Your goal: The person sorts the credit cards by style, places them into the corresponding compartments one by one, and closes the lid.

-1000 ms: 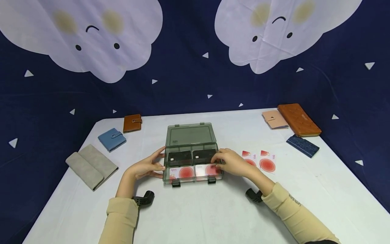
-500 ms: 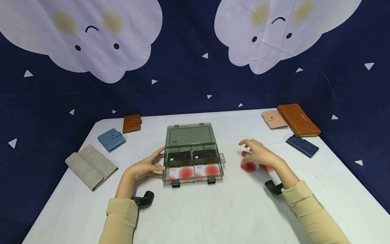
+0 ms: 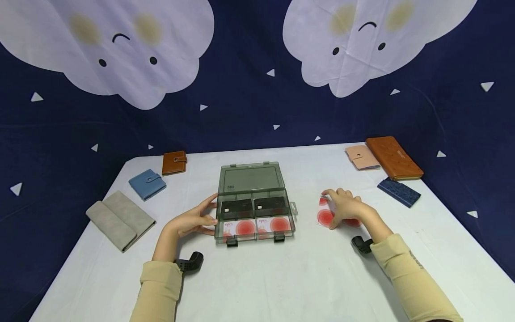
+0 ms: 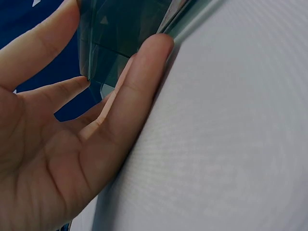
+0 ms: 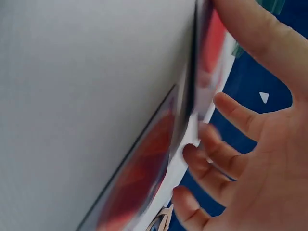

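- The left hand is resting flat against the left wall of the smoky clear compartment box, fingers straight and touching the plastic — steadying it, gripping nothing. The left wrist view is showing the same: fingertips lying along the box's lower edge where it meets the white surface.
- The box is sitting open at the middle of the surface, its lid tilted back. Its two far compartments are holding dark cards, and its two near ones are showing white cards with red circles.
- The right hand is lying over the loose red-circle cards on the surface, just right of the box. In the right wrist view the fingers are curling at a card's edge, which is lifting off the surface — this grip looks to be closing on the card, though a firm pinch is not plain.
- The step in hand, as I judge it, is picking up one more card for the box.
- The next move is calling for a clean separation of one card from the one beside it, a lift clear of the surface, then a flat lay into a near compartment while the left hand is bracing the box.
- Wallets are lying around the edges — a grey one, a blue one and a brown one at left, a pink, an orange and a navy one at right.
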Tool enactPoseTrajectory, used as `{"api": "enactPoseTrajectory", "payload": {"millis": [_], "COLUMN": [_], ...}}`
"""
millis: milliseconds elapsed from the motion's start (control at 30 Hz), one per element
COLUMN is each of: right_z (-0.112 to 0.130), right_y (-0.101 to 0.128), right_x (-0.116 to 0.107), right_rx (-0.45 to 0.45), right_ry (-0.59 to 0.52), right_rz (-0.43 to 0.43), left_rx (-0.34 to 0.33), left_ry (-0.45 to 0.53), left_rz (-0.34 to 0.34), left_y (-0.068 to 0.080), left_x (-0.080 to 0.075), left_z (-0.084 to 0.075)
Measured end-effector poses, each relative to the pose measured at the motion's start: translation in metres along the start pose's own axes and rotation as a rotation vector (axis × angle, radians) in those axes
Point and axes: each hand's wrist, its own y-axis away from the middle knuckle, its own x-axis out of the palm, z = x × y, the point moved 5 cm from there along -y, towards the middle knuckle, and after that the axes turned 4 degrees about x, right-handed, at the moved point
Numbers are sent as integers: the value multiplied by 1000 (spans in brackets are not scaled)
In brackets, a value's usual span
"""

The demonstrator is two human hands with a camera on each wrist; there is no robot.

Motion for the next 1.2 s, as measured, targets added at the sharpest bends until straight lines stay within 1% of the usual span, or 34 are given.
{"api": "enactPoseTrajectory", "payload": {"millis": [133,233,300,400,567,633,733,833,933,1100,1200], "right_z": [0,1,1,0,1,5,19,39,61,97,116], "right_y": [-4,-6,-7,-9,-9,-8,-6,-3,-2,-3,-3], "right_x": [-3,-4,-4,-5,-9,-11,-15,-19,-21,-17,-12], "right_rx": [-28,-72,-102,-117,-106,-107,-112,-137,-190,-305,-348], "right_ry": [-45,-125,-192,-296,-508,-611,-757,-850,-846,-765,-709], "right_rz": [-50,-70,-63,-49,-71,-70,-61,-55,-74,-106,-114], "left_rx": [-5,-3,0,-2,-4,-4,-3,0,6,48,49], "left_ry": [4,9,12,12,11,13,18,18,14,5,4], "left_rz": [-8,-8,-7,-8,-11,-11,-9,-5,3,48,49], "left_y": [0,0,0,0,-1,-1,-1,-1,-1,0,0], "left_x": [0,0,0,0,-1,-1,0,0,0,1,1], "left_z": [0,0,1,2,2,2,2,1,1,0,0]}}
